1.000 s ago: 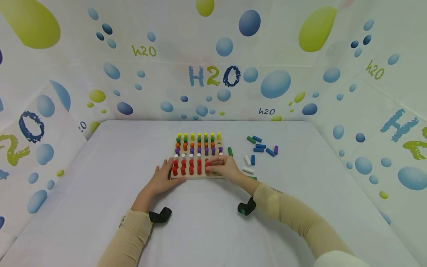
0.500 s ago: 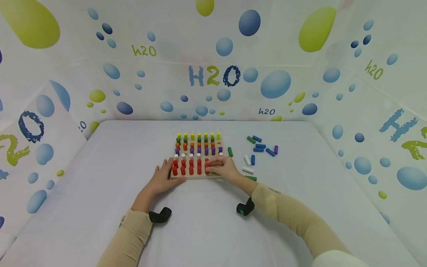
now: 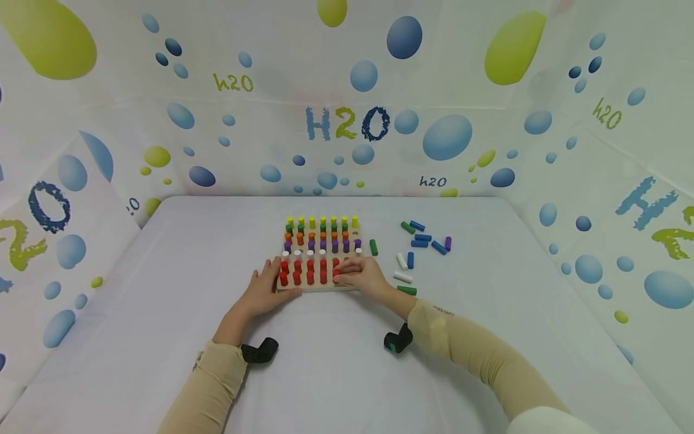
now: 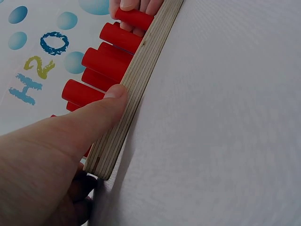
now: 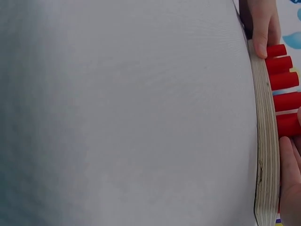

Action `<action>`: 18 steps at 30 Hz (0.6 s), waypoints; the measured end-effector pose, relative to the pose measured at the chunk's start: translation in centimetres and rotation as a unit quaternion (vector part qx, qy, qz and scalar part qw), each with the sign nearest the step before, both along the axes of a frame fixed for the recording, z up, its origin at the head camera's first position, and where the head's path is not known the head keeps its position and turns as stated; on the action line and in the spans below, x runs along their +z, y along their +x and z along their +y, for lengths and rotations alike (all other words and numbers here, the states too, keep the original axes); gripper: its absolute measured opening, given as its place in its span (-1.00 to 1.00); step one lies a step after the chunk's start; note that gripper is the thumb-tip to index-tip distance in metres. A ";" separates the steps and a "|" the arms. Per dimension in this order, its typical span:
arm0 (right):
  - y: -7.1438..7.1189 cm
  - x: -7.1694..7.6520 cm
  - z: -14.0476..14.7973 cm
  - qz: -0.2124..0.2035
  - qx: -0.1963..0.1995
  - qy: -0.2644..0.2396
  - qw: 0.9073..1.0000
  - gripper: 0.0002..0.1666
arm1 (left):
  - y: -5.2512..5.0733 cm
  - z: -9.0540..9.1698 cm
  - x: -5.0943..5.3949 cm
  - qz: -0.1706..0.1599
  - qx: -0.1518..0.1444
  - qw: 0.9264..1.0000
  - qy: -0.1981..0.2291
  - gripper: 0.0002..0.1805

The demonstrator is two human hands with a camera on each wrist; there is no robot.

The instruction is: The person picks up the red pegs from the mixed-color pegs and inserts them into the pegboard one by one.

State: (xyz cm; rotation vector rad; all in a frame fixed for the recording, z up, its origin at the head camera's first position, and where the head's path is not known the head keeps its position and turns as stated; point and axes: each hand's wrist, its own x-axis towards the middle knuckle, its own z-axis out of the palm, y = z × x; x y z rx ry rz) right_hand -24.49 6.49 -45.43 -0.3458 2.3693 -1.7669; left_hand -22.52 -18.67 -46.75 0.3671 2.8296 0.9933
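A wooden pegboard (image 3: pixel 314 288) lies on the table, with upright pegs in rows of yellow, green, orange, purple, white and red. My left hand (image 3: pixel 265 290) holds its near left corner, the thumb (image 4: pixel 115 94) against the layered front edge and the other fingers along the left side. At the front row, my right hand (image 3: pixel 365 277) pinches a red peg (image 4: pixel 134 19) that stands in the board. That hand covers the board's near right part in the head view. More red pegs (image 5: pixel 284 81) stand between the two hands.
Loose blue pegs (image 3: pixel 420 243), green pegs (image 3: pixel 374 247), white pegs (image 3: pixel 403 277) and a purple peg (image 3: pixel 448 243) lie on the white tablecloth (image 3: pixel 336 374) to the right of the board. A printed backdrop surrounds the table.
My right hand and forearm have shifted slightly left and down at the red peg, baring the green peg near the wrist. The left hand keeps its place on the pegboard.
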 end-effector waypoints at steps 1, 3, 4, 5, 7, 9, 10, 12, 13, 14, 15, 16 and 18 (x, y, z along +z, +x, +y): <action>0.0 0.0 0.0 -0.001 -0.001 0.002 1.000 -0.71 | 0.0 0.0 0.0 -0.001 0.001 1.000 -0.002 0.11; 0.1 0.1 0.1 -0.004 0.003 0.002 1.000 -0.70 | 0.0 0.0 -0.1 -0.002 0.001 1.000 -0.003 0.12; 0.1 0.3 0.1 -0.004 0.008 0.000 1.000 -0.69 | 0.0 0.0 -0.1 -0.002 0.001 1.000 -0.002 0.11; 0.3 0.5 0.3 -0.009 0.014 -0.001 1.000 -0.68 | 0.0 0.1 -0.1 -0.002 0.001 1.000 -0.001 0.11; 0.7 1.3 0.5 -0.013 0.029 -0.001 0.999 -0.65 | 0.1 0.1 -0.1 -0.004 0.002 1.000 0.000 0.11; 1.2 2.2 0.8 -0.010 0.046 0.003 0.999 -0.61 | 0.1 0.1 0.0 -0.005 0.001 1.000 0.001 0.11; 1.5 2.7 0.9 -0.007 0.053 0.009 0.999 -0.60 | 0.1 0.0 0.0 -0.006 0.001 1.000 0.000 0.11; 1.9 3.5 1.2 0.008 0.062 0.019 0.998 -0.58 | 0.1 0.0 0.0 -0.007 0.002 1.000 0.000 0.12; 2.0 3.8 1.3 0.015 0.065 0.022 0.998 -0.58 | 0.1 0.0 0.1 -0.008 0.002 1.000 0.001 0.12; 2.1 4.1 1.5 0.021 0.068 0.024 0.997 -0.59 | 0.1 0.0 0.1 -0.007 0.002 1.000 0.002 0.12; 2.2 4.2 1.6 0.026 0.069 0.024 0.997 -0.59 | 0.1 -0.1 0.1 -0.008 0.003 1.000 0.002 0.12; 2.2 4.3 1.7 0.029 0.070 0.022 0.997 -0.60 | 0.1 -0.1 0.1 -0.007 0.002 1.000 0.003 0.12; 2.2 4.4 2.0 0.026 0.068 0.022 0.997 -0.60 | 0.1 -0.1 0.1 -0.009 0.001 1.000 0.006 0.12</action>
